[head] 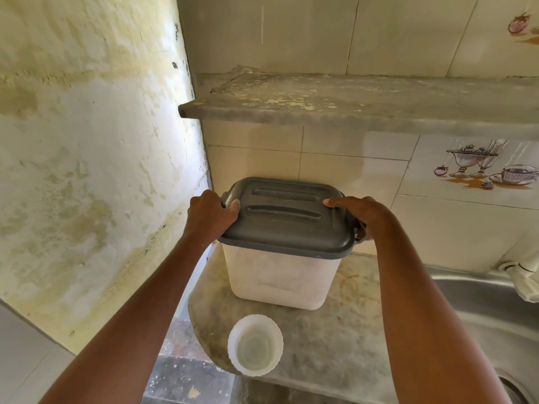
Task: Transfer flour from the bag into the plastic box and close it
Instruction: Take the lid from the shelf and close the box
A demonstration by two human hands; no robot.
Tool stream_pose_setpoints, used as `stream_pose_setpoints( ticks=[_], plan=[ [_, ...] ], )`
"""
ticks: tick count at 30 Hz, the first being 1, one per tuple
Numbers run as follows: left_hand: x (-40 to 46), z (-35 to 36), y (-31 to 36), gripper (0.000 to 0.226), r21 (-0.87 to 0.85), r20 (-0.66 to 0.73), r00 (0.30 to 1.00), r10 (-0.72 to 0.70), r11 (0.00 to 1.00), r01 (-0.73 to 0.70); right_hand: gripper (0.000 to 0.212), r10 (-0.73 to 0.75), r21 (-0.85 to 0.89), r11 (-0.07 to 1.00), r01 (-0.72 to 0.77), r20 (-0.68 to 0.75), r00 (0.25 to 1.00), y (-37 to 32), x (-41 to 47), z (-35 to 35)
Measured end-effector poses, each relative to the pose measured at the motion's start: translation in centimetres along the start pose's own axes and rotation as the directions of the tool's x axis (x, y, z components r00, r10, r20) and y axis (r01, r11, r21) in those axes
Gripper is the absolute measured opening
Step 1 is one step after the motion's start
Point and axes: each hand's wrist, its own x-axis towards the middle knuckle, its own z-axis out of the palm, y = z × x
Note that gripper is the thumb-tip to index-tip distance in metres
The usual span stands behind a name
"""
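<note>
A translucent white plastic box (277,275) stands on the stone counter (344,339), against the tiled wall. A dark grey lid (287,220) with two raised ribs sits on top of it. My left hand (211,212) grips the lid's left edge, thumb on top. My right hand (363,215) grips the lid's right edge over a side clasp, thumb lying on the top. No flour bag is in view.
A small white fluted bowl (255,344) sits near the counter's front edge. A steel sink (490,310) lies to the right. A concrete shelf (350,103) juts out above the box. A peeling wall (87,170) closes the left side.
</note>
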Motion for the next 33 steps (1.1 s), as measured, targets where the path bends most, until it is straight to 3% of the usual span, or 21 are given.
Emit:
stream_pose_setpoints(
  ticks=[9, 14, 19, 24, 33],
  plan=[
    [0.3, 0.5, -0.5, 0.051, -0.036, -0.023, 1.000, -0.007, 0.999, 0.006, 0.066, 0.037, -0.175, 0.984, -0.033, 0.021, 0.999, -1.6, 0.1, 0.0],
    [0.3, 0.7, -0.5, 0.049, -0.042, -0.039, 0.999, -0.019, 0.999, 0.017, 0.056, -0.102, -0.211, 0.974, 0.079, -0.096, 0.990, -1.9, 0.0, 1.5],
    [0.4, 0.8, -0.5, 0.048, -0.066, -0.031, 0.998, -0.054, 0.996, 0.052, 0.041, -0.296, -0.375, 0.911, 0.172, -0.302, 0.906, 0.1, -0.9, 4.3],
    [1.2, 1.1, 0.9, 0.050, -0.087, 0.157, 0.963, -0.221, 0.968, 0.236, 0.039, -0.303, -0.375, 0.913, 0.161, -0.356, 0.884, 0.5, -0.8, 4.3],
    [3.7, 1.5, -0.2, 0.097, -0.353, 0.407, 0.819, -0.405, 0.757, 0.550, 0.041, -0.314, -0.386, 0.908, 0.160, -0.377, 0.872, 0.8, -0.1, 4.3]
  ],
)
